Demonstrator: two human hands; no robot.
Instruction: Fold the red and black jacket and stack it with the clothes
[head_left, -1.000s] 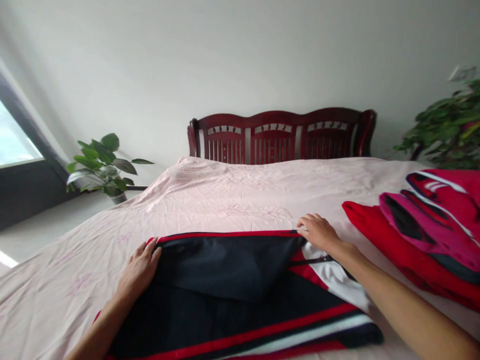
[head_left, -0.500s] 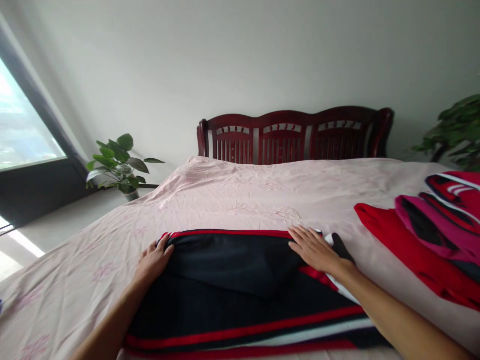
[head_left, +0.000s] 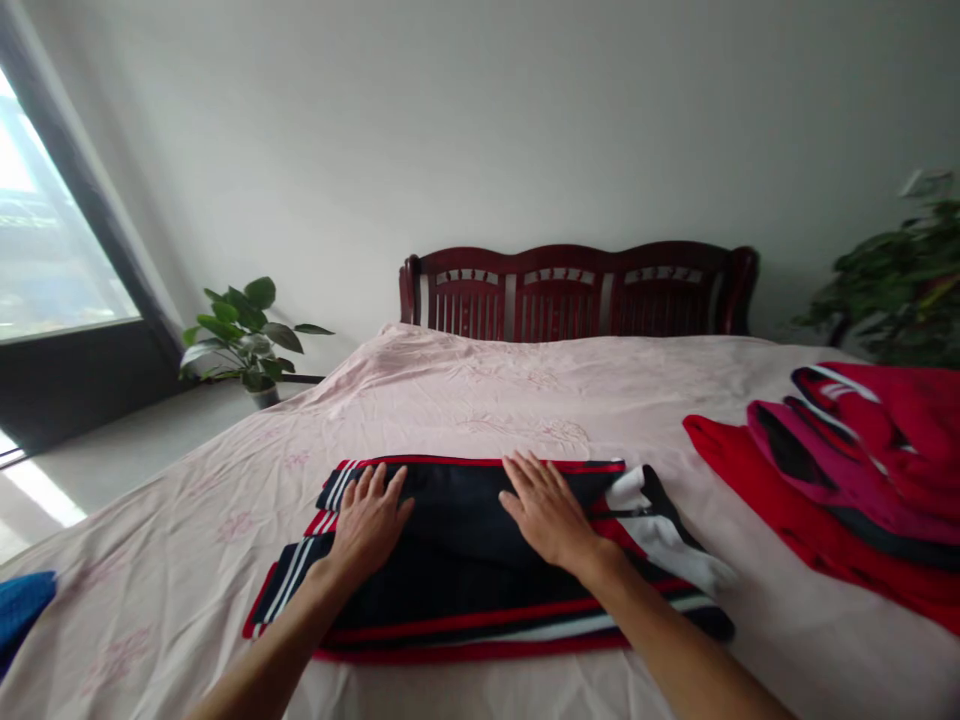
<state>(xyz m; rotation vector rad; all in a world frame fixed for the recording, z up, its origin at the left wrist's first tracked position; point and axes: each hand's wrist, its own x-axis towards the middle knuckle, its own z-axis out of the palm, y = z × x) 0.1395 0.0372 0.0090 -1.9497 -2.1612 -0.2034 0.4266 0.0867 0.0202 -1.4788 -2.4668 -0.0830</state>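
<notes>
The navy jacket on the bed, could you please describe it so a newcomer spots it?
Find the wooden headboard, then the pink bedsheet before it. The jacket lies under both hands: mostly navy, unlike the red and magenta clothes pile at right.

The bed [head_left: 435, 385] has a pale pink sheet [head_left: 172, 570] on it, with flowers and lots of wrinkles. Near the front, a dark top [head_left: 457, 560] with red and white stripes lies spread out flat. On the right sits a pile of red and pink clothes [head_left: 870, 490]. Some blue cloth [head_left: 22, 608] shows at the left edge.
</notes>
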